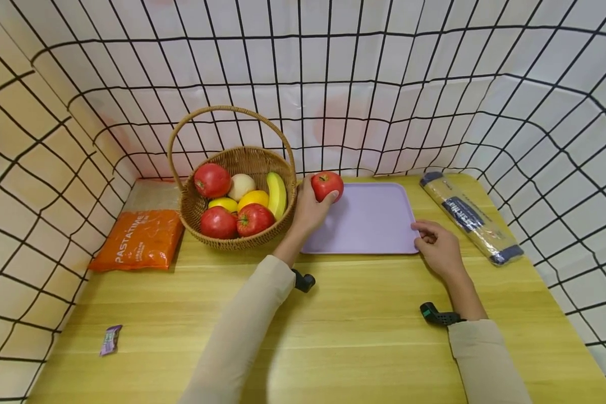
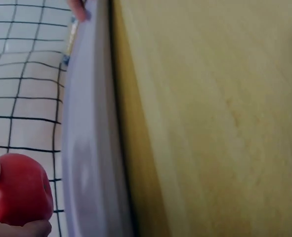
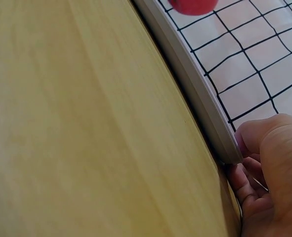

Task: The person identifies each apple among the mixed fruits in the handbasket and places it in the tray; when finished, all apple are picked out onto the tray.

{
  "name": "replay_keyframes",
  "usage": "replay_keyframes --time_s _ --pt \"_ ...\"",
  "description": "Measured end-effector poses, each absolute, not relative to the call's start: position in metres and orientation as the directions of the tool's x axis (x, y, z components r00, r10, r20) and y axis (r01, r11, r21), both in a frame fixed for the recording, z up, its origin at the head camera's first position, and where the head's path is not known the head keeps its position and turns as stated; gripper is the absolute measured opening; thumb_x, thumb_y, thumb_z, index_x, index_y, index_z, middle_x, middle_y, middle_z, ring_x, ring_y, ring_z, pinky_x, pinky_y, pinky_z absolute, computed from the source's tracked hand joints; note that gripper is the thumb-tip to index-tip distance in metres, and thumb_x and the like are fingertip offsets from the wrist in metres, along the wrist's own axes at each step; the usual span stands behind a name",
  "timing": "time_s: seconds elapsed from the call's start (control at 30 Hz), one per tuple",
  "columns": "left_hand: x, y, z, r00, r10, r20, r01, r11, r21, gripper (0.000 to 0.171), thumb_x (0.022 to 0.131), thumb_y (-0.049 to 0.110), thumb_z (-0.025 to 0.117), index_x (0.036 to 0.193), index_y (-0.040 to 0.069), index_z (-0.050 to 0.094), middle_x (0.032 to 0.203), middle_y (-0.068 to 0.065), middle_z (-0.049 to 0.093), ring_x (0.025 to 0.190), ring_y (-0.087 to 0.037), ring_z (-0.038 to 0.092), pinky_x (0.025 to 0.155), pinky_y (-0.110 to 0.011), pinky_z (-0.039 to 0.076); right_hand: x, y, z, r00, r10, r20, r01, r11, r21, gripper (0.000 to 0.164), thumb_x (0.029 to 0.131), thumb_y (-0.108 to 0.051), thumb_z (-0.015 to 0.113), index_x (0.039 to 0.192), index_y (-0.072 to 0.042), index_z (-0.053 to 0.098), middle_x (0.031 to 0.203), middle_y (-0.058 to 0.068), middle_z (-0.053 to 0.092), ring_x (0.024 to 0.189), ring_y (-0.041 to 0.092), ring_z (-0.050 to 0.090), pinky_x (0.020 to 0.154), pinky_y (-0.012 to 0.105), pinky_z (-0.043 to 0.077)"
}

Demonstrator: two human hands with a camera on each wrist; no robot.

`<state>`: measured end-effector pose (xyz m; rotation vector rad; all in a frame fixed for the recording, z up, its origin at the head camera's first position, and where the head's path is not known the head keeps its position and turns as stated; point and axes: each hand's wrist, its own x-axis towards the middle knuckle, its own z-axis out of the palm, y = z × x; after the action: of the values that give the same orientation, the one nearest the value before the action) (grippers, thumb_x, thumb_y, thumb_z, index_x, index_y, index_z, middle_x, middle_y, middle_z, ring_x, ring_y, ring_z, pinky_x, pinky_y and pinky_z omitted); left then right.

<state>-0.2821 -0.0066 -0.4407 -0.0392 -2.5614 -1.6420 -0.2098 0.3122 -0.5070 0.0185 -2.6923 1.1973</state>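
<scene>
My left hand (image 1: 310, 209) grips a red apple (image 1: 327, 185) between thumb and fingers, above the left end of a pale purple tray (image 1: 371, 219). In the left wrist view the apple (image 2: 22, 190) hangs clear of the tray's surface. At the tray's right side, my right hand (image 1: 438, 247) pinches the edge near the front corner; the right wrist view has its thumb (image 3: 259, 133) over the rim and fingers curled beneath. Just left of my left hand stands a wicker basket (image 1: 207, 240) with a tall handle, holding several red apples (image 1: 255, 219), a banana (image 1: 276, 195), yellow fruits (image 1: 254, 199) and a pale round fruit (image 1: 241, 185).
An orange Pastatime bag (image 1: 141, 238) lies left of the basket. To the tray's right is a long clear-and-blue packet (image 1: 469, 216). A small purple wrapped sweet (image 1: 110, 340) is on the wooden table (image 1: 358, 331) at front left. Grid-patterned cloth (image 1: 333, 73) walls the back and sides.
</scene>
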Motion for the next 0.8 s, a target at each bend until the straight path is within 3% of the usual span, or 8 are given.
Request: replay_keyframes --time_s 0.4,0.8 --pt "-0.296 0.0 -0.462 -0.992 -0.078 0.099 0.068 0.334 0.94 0.072 0.093 0.016 0.078 0.152 0.008 0.038 0.149 -0.018 0.042 0.14 -0.032 0.049 0.118 -0.046 0.041 -0.21 0.313 -0.509 -0.978 0.066 0.197 -0.104 0.667 -0.738 0.034 0.092 -0.002 0.064 0.125 -0.003 0.072 0.135 0.015 0.065 0.091 0.006 0.052 0.073 0.003 0.04" --pt "-0.301 -0.002 -0.477 -0.993 -0.037 0.113 0.09 0.388 0.917 0.079 0.087 0.021 0.085 0.152 0.017 0.041 0.151 -0.011 0.049 0.141 -0.029 0.049 0.118 -0.049 0.041 -0.208 0.31 -0.507 -0.978 0.076 0.196 -0.099 0.656 -0.748 0.034 0.091 -0.001 0.065 0.124 -0.003 0.073 0.137 0.015 0.065 0.09 0.004 0.053 0.073 0.004 0.04"
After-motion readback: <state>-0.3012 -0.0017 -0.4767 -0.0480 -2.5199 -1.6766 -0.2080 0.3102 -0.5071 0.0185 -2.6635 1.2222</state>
